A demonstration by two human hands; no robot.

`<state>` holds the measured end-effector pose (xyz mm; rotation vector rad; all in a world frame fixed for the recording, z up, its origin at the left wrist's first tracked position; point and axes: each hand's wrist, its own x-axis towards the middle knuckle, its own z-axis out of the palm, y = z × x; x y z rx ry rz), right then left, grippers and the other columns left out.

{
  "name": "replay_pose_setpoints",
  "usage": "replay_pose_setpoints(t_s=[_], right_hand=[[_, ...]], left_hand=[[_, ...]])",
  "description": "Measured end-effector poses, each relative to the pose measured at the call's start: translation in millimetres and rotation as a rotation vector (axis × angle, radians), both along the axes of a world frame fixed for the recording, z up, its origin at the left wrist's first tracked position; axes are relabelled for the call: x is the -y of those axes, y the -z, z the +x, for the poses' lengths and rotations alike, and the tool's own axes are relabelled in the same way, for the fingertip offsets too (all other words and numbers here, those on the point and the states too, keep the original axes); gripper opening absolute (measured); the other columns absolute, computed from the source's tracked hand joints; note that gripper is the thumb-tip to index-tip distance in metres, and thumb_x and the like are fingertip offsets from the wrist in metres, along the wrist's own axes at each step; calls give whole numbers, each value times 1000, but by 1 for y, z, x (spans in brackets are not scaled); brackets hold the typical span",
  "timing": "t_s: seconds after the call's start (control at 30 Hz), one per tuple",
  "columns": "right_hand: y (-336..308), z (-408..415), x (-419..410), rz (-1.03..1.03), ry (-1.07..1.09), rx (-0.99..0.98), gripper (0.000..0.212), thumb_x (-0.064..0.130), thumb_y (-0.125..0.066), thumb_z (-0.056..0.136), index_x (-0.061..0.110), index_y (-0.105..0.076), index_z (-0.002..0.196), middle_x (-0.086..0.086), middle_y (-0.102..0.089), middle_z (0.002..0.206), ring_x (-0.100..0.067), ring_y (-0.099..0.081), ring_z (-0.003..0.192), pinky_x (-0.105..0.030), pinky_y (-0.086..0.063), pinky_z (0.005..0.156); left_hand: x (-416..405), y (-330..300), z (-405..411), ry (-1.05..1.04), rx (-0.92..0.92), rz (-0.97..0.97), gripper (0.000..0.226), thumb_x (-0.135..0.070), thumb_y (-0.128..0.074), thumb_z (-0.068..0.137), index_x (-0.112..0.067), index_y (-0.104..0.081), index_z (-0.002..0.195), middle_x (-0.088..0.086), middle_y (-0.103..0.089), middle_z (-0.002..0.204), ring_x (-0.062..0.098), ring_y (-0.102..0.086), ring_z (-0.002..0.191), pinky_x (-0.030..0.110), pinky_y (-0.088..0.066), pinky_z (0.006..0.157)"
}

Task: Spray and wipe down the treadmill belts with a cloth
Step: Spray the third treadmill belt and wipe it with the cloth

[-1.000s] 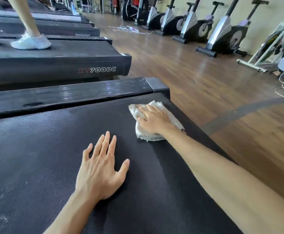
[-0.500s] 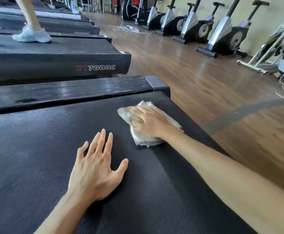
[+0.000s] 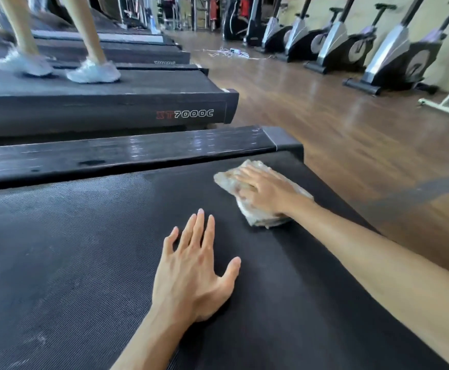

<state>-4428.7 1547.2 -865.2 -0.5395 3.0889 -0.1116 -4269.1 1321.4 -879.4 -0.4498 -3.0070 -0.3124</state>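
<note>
Two hands lay on the treadmill belt (image 3: 84,263): the left hand (image 3: 191,279) flat with fingers spread, the right hand (image 3: 264,192) pressing straight fingers onto the crumpled cloth (image 3: 260,218) near the belt's far right corner.

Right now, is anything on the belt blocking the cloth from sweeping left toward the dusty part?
Only the left hand, which rests flat on the belt just left of and nearer than the cloth under the right hand. Beyond its fingertips, nothing visible blocks the way.
</note>
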Motion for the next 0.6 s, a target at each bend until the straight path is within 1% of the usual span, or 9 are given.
replay_pose_setpoints(t_s=[0.07,0.13,0.2,0.27,0.37,0.4,0.43,0.5,0.6], right_hand=[[5,-8,-46,46,143,-76,53,54,-22,90,38,-48,134,13,-52,136,-18,-39,129,-49,-31,115],[5,-33,-66,22,381,-65,65,58,-18,83,35,-51,134,1,-53,145,-27,-42,136,-54,-33,114],[-1,-51,-47,-5,500,-85,60,51,-14,81,37,-55,122,-3,-61,138,-35,-49,130,-56,-35,108],[-16,-50,-8,31,478,-131,47,40,-13,76,36,-53,101,-3,-70,115,-35,-57,107,-53,-38,94],[-9,-39,34,-3,227,-81,31,33,-26,72,30,-42,98,-1,-66,95,-24,-48,80,-49,-40,80],[-5,-36,33,-25,159,-9,30,36,-29,76,31,-43,102,-3,-64,101,-17,-45,84,-50,-41,83],[1,-40,21,-68,114,58,34,44,-30,81,37,-46,110,-1,-62,116,-13,-43,96,-51,-42,95],[-4,-37,-7,-102,117,91,46,57,-33,84,47,-49,126,13,-52,135,-16,-42,120,-49,-38,108],[-20,-35,-47,-18,252,29,48,44,-35,96,36,-51,140,2,-49,144,-26,-38,135,-46,-30,115]], left_hand=[[0,1,0,9,-1,-12,96,-75,-5,84,-21,5,163,-2,17,169,9,17,155,41,2,126],[0,3,-1,7,0,-27,95,-74,-6,85,-20,7,163,-1,18,169,10,18,155,41,3,126],[-2,2,0,3,-10,-30,94,-73,-7,86,-20,7,163,-1,18,169,10,18,155,41,3,126],[-1,1,0,12,-8,-32,94,-73,-6,86,-21,6,163,-1,18,169,10,17,155,41,1,126],[2,1,-1,16,-8,-25,96,-74,-2,83,-22,6,163,-3,19,169,9,18,154,40,2,126],[1,2,-1,8,-13,-16,98,-75,-1,82,-22,4,163,-3,18,169,8,18,154,39,2,125],[0,1,0,9,-19,4,99,-76,-1,81,-22,2,163,-3,16,169,7,17,154,39,2,125],[2,3,-1,25,-21,33,100,-77,-1,80,-22,0,164,-4,15,170,6,15,154,39,2,125],[2,5,-3,16,-40,39,99,-78,-3,81,-22,-3,164,-5,12,170,5,14,154,38,1,124]])
